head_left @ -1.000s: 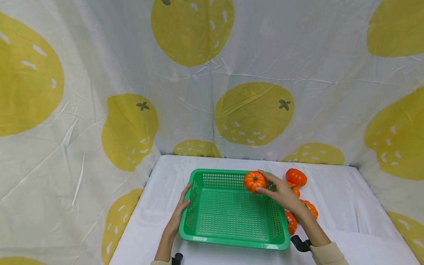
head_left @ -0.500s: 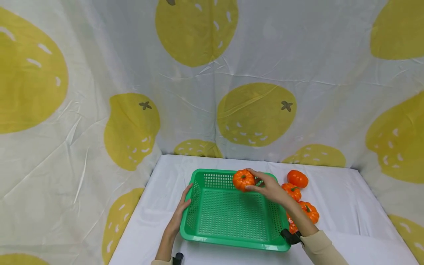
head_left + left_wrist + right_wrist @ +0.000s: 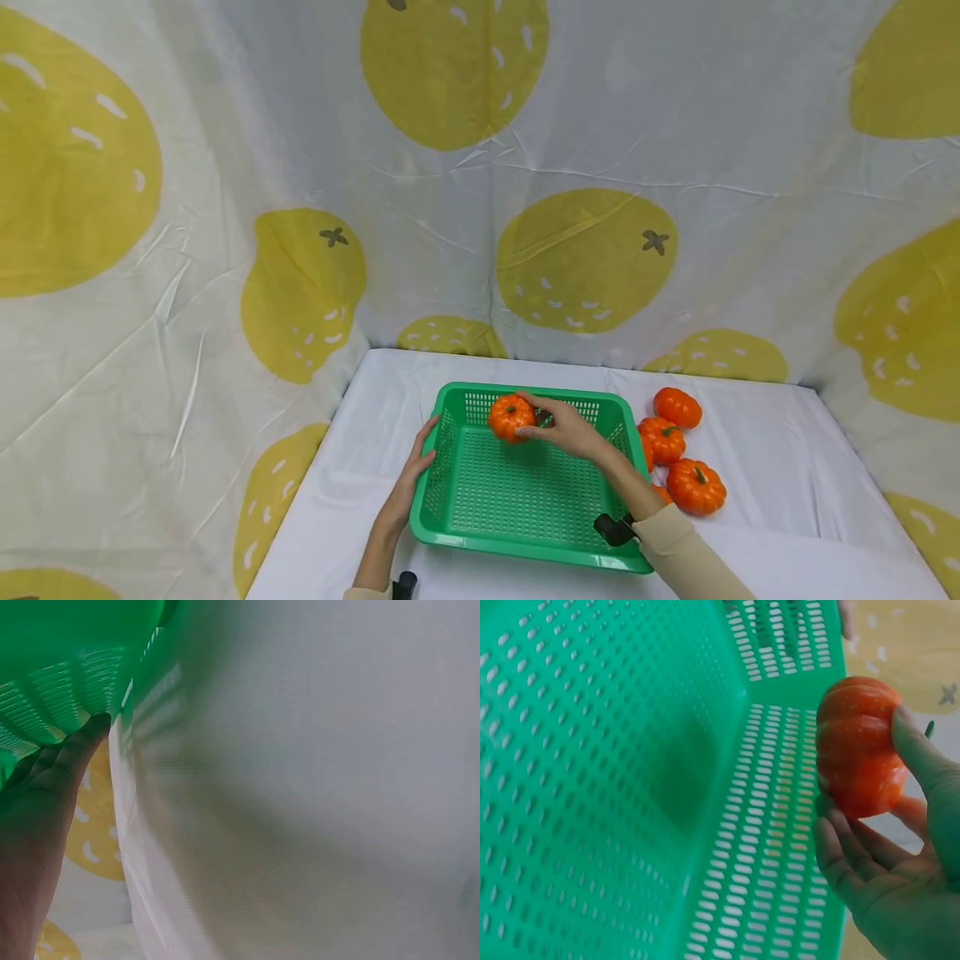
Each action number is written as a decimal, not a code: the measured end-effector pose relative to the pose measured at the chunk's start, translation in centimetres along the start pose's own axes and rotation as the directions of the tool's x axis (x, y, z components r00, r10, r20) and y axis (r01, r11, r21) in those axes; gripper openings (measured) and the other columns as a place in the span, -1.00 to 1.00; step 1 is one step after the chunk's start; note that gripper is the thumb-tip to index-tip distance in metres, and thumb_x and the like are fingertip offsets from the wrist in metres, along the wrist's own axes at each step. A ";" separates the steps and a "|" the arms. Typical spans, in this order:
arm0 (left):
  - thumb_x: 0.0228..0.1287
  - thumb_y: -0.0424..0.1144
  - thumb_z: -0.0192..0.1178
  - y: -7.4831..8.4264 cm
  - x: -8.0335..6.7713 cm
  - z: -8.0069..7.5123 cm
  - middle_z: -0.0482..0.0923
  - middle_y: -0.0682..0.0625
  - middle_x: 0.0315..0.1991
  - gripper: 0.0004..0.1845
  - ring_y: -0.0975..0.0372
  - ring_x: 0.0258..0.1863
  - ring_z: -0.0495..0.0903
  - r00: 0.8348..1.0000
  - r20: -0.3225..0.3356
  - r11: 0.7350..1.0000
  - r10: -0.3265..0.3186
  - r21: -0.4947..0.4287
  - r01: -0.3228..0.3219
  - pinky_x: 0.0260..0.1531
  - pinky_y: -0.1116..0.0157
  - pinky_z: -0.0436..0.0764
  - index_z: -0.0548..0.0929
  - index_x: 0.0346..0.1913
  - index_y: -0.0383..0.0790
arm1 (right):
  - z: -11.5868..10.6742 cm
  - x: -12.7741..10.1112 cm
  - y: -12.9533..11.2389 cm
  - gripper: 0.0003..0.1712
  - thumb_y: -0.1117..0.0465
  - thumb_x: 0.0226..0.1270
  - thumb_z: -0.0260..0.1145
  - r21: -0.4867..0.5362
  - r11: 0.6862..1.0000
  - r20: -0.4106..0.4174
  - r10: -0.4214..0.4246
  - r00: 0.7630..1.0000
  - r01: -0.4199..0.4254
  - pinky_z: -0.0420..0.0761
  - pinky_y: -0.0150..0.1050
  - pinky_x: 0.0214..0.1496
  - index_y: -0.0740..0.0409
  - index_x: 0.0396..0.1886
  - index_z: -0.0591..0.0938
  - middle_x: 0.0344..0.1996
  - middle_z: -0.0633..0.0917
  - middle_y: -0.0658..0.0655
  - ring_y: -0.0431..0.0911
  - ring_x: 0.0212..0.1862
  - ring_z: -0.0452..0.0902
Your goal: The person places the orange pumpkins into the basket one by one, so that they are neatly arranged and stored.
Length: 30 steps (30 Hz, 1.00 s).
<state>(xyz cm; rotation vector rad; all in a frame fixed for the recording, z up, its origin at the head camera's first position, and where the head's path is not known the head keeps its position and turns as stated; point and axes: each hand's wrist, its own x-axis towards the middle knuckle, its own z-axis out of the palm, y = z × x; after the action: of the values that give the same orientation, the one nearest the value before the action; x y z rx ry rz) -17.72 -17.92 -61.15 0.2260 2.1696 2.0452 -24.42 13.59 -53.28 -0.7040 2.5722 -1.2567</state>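
Observation:
My right hand [image 3: 567, 429] holds a small orange pumpkin [image 3: 510, 419] with a green stem, thumb on one side and fingers on the other. The pumpkin is over the back left part of a green plastic basket [image 3: 528, 557], near its back wall. In the right wrist view the thumb presses the pumpkin's [image 3: 859, 761] stem side while fingers support it from below. At the basket's left side is my left hand [image 3: 405, 483], its fingers lying straight along the rim. From the left wrist view, those fingers [image 3: 71, 754] touch the slotted outer wall.
Several more orange pumpkins [image 3: 696, 487] lie on the white tablecloth [image 3: 765, 467] right of the basket, some partly hidden by its rim and my right forearm. A hanging cloth [image 3: 442, 275] with yellow fruit prints stands behind the table and along its sides.
My right hand has carried the pumpkin leftward across the basket, from near its back right corner to the back left part. My left hand stays at the left rim.

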 end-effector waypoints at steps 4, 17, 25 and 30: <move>0.63 0.02 -0.29 0.1 0.0 0.1 -0.19 -0.02 0.72 -0.39 -0.15 0.68 -0.19 1.000 0.005 1.000 -0.002 0.002 0.002 0.48 -0.39 -0.12 0.00 0.66 0.30 | 1.2 0.6 0.2 -0.19 -0.04 0.39 0.44 0.018 1.000 0.028 -0.010 1.000 0.010 0.62 -0.27 -0.15 0.10 0.54 0.42 0.15 0.69 0.28 -0.03 -0.06 0.64; 0.63 0.00 -0.30 0.2 -0.1 0.1 -0.19 -0.01 0.72 -0.39 -0.13 0.67 -0.15 1.000 0.001 1.000 -0.006 0.010 0.006 0.46 -0.38 -0.08 0.00 0.66 0.31 | 4.6 2.3 1.5 -0.21 0.09 0.37 0.46 0.019 0.999 0.139 -0.046 0.989 0.044 0.67 -0.27 -0.07 0.23 0.51 0.42 0.15 0.69 0.34 0.08 -0.04 0.71; 0.63 0.02 -0.29 0.2 -0.1 0.1 -0.19 0.00 0.72 -0.39 -0.14 0.68 -0.16 1.000 -0.001 1.000 -0.014 0.001 0.014 0.47 -0.38 -0.09 0.00 0.66 0.33 | 5.4 2.7 1.9 -0.23 0.13 0.36 0.47 0.022 0.998 0.140 -0.063 0.988 0.061 0.69 -0.23 -0.05 0.27 0.49 0.44 0.11 0.71 0.34 0.14 -0.03 0.72; 0.62 0.03 -0.28 0.1 -0.1 0.0 -0.19 0.00 0.72 -0.39 -0.14 0.68 -0.16 1.000 0.000 1.000 -0.013 -0.001 0.013 0.48 -0.39 -0.10 0.01 0.66 0.32 | 5.8 3.0 2.3 -0.21 0.13 0.35 0.48 0.007 0.999 0.150 -0.050 0.987 0.049 0.69 -0.25 -0.05 0.27 0.50 0.43 0.13 0.71 0.30 0.09 -0.02 0.73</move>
<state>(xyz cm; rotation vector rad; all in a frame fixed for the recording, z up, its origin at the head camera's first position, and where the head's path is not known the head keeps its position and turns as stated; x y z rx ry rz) -17.65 -17.90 -61.00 0.2113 2.1645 2.0393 -25.64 9.30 -58.59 -0.8331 2.4452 -1.1743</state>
